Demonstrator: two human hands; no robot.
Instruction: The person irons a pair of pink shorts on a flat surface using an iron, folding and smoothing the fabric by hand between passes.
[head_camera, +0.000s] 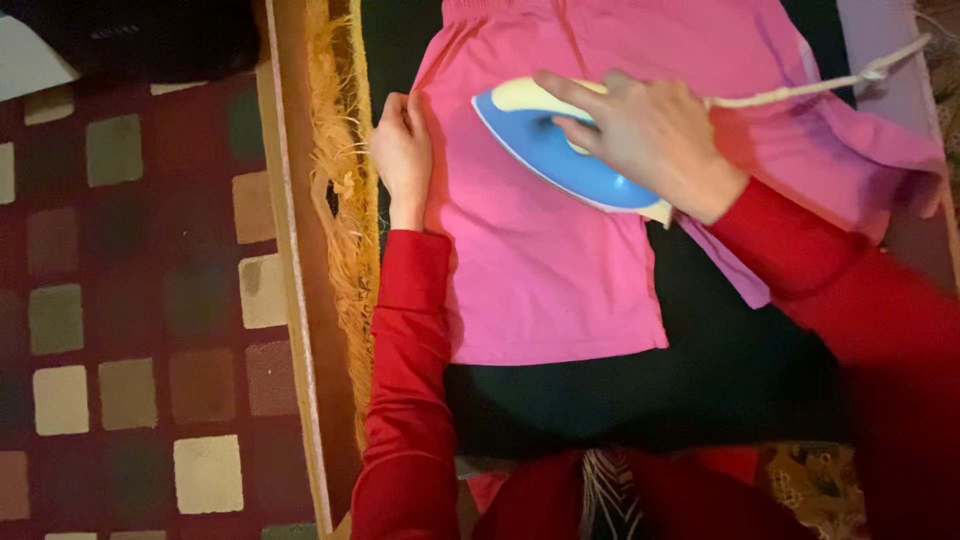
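Red sleeves (410, 400) lead up to the pink shirt (540, 270), spread flat on the dark table (740, 380). Right hand (650, 140) grips the blue iron (560, 160) on it; left hand (402, 150) pinches the shirt's edge. Best keep the cloth taut, fingers clear.

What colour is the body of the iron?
Blue body with a cream handle, on the plastic iron; the head view shows it.
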